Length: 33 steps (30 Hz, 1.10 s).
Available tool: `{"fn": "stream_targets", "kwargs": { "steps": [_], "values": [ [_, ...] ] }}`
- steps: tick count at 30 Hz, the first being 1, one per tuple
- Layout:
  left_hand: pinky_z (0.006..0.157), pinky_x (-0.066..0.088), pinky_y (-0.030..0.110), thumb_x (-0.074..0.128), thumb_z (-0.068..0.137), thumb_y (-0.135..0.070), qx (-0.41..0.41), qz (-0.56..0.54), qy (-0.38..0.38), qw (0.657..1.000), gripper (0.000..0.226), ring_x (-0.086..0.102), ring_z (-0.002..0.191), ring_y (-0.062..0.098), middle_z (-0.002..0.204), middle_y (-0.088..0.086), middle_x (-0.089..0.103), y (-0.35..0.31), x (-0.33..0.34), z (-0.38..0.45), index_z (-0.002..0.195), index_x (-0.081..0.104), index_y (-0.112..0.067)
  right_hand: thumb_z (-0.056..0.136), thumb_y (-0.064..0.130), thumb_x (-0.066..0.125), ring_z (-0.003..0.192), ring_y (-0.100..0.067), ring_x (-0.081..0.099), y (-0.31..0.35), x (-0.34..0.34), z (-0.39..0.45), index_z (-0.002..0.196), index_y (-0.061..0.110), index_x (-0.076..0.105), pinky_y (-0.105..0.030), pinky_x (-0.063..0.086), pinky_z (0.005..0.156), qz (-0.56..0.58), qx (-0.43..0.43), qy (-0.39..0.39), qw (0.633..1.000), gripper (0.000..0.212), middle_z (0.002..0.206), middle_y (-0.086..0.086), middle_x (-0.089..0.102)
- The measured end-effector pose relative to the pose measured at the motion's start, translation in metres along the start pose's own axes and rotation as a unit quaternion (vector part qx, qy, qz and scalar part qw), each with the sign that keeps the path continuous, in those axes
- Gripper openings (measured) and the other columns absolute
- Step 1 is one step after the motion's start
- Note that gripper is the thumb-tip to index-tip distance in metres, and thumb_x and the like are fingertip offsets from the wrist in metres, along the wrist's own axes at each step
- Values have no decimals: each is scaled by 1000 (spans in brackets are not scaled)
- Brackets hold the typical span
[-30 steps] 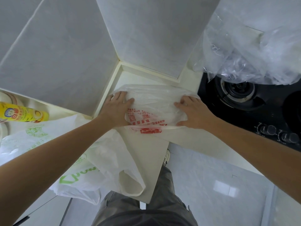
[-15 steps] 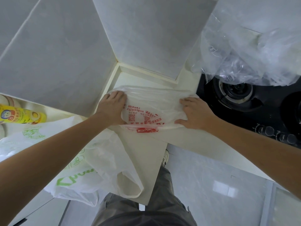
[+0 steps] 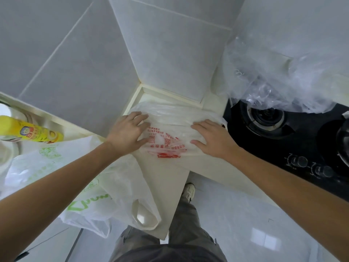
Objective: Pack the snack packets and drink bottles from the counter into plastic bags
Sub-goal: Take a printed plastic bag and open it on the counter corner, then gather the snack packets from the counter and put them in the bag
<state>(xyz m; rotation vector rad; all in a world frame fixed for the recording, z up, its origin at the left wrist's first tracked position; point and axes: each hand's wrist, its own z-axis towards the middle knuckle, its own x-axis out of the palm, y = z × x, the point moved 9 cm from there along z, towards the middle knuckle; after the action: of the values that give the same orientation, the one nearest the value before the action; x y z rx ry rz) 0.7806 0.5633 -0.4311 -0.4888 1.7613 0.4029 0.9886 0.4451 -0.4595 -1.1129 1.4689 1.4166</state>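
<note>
You are pressing both hands flat on the red-printed plastic bag (image 3: 166, 137), which is lying collapsed on the cream counter (image 3: 170, 178) in the corner where the two tiled walls meet, just beside the black gas hob (image 3: 283, 133). Your left hand (image 3: 127, 132) is covering the bag's left end with the fingers spread and fairly straight, thumb angled in toward the print; your right hand (image 3: 212, 138) is lying on the right end, fingers together and extended, holding nothing. A second bag with green print (image 3: 79, 188) is draping off the counter edge to your left, one handle loop hanging free, and a yellow bottle (image 3: 30, 132) is lying further left near the sink. No snack packets are showing from here. Judging by the look of it, this bag is going to behave as thin, featherlight, slippery film that clings to itself and slides on the smooth counter, so a flat palm will only push it around. You are likely better off pinching the two layers at the mouth or the handle loops and rubbing them apart. The crumpled clear plastic (image 3: 283, 76) over the hob looks just as flimsy.
</note>
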Motion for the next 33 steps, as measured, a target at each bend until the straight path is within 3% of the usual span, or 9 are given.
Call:
{"fn": "stream_targets", "kwargs": {
  "steps": [7,11,17,21,26,33],
  "values": [
    [110,40,48,53,88,-71,-76,-4,-64,995,73,41,143,30,154,7,49,-14,-46,-43,143,57,-23,93,65,51,135,-30,49,22,-26,-20,149,15,52,-46,39,116,-17,49,-21,998,75,151,-9,54],
    [117,34,50,39,90,-74,-79,-3,-94,992,78,36,147,30,158,8,44,-36,-64,-66,149,51,-24,94,68,45,141,-31,44,32,-46,-50,153,14,46,-49,32,122,-22,101,-47,993,80,155,-10,49],
    [119,31,53,32,92,-72,-9,-22,-138,990,79,34,150,33,161,11,41,-87,-92,-77,153,47,-23,94,63,58,142,-34,45,55,-85,-124,153,9,47,-52,32,122,-56,169,-110,978,81,154,-15,50],
    [118,31,54,33,94,-72,55,-35,-159,985,78,35,149,33,160,12,41,-141,-106,-82,151,49,-23,93,65,54,143,-32,43,63,-106,-187,153,12,47,-51,32,122,-68,225,-149,961,80,156,-14,48],
    [114,36,56,32,93,-72,140,-36,-164,976,79,40,145,37,156,15,46,-227,-121,-86,148,53,-20,95,65,52,148,-30,36,57,-120,-280,157,16,40,-50,26,125,-86,299,-170,935,80,162,-10,41],
    [120,29,52,29,95,-72,223,-3,-180,958,78,31,151,32,161,12,39,-372,-146,-80,156,41,-25,97,65,50,148,-27,34,17,-144,-418,159,21,37,-43,30,123,-71,395,-203,893,77,163,-6,39]
  ]
}}
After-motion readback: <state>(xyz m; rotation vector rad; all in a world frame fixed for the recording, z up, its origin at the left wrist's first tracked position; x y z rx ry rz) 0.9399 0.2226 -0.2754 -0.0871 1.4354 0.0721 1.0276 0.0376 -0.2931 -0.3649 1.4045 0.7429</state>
